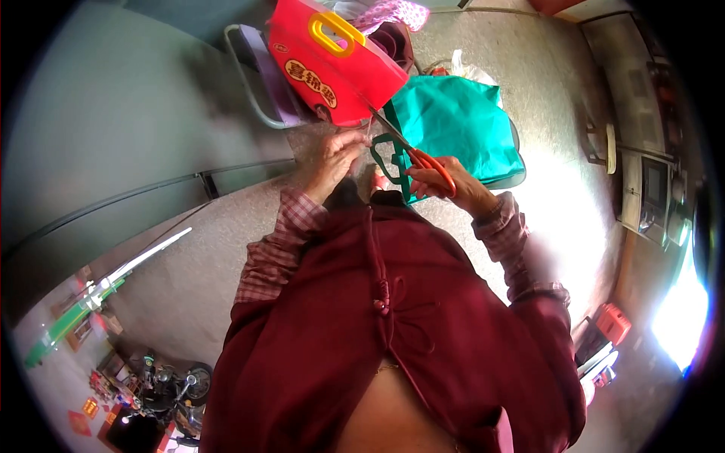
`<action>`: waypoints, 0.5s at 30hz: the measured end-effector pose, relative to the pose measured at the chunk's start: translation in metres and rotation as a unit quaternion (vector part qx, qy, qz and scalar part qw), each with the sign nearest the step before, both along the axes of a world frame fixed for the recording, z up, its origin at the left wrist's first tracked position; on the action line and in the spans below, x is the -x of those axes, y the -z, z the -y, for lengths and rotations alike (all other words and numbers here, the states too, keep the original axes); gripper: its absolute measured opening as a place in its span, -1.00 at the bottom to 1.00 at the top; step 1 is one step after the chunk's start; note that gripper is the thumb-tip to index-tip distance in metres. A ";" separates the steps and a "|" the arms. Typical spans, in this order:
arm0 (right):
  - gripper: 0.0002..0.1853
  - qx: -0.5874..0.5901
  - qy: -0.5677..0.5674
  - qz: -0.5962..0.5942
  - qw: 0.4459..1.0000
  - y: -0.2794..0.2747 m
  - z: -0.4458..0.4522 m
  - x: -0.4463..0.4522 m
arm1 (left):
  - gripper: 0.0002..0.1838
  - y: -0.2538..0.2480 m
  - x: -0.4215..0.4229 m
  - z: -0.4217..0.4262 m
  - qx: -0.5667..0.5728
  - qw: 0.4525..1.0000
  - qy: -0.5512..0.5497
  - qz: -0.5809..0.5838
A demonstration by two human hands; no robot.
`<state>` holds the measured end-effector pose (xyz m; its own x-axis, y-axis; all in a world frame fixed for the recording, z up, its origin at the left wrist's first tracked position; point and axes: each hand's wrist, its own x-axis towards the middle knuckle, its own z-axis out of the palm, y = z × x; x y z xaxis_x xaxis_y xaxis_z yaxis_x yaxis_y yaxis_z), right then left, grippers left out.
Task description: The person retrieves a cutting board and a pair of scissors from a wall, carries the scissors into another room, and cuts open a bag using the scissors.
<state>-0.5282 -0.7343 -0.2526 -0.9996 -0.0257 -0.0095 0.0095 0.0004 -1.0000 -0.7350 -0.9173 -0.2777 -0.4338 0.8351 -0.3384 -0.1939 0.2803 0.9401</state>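
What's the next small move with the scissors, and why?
Probably ease the left hand slightly clear of the scissors before any snip: the right hand grips their orange handles, and the blades reach close to the left fingertips.

A red box [332, 75] stood on the far side of the left hand [336, 161], and a purple chair [264, 75] blocked the way to its left. A green bag [461, 121] barred the right hand [445, 185] on its far side. Scissors [417, 156] slanted across the narrow gap between the hands, near the bag's handle loop [387, 179]. Bare floor [540, 98] left wide passage to the right; a narrower strip ran between the left sleeve [268, 253] and the grey panel [128, 113].
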 end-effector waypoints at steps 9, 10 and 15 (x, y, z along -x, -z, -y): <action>-0.61 0.138 0.202 0.255 0.936 -0.074 -0.015 0.035 | -0.83 0.017 -0.007 0.045 0.000 0.995 0.026 0.092; -0.59 0.121 0.189 0.263 0.938 -0.077 -0.006 0.035 | -0.83 0.015 -0.005 0.048 -0.012 0.995 0.012 0.096; -0.58 0.160 0.183 0.279 0.929 -0.057 0.041 0.006 | -0.81 -0.003 0.010 0.054 0.001 0.985 -0.086 0.146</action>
